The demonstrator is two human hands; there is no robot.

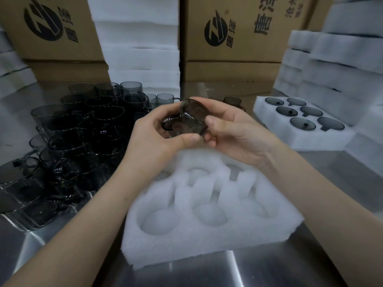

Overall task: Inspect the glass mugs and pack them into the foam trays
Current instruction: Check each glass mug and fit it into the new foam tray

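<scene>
A smoky grey glass mug (191, 118) is held tilted on its side above the table, between both hands. My left hand (159, 135) curls round its handle side, thumb under the mug. My right hand (230, 129) grips the body, thumb on the rim end. Directly below lies a white foam tray (209, 235) with several round, vacant pockets. A crowd of dark glass mugs (83, 131) stands on the left of the steel table. A second foam tray (300, 129) at the right holds several packed mugs.
Stacks of white foam trays rise at the back centre (141, 42) and at the right (342, 54). Printed cardboard boxes (238, 34) line the back. A few more mugs (163, 99) stand behind my hands. Bare steel table (269, 272) shows in front.
</scene>
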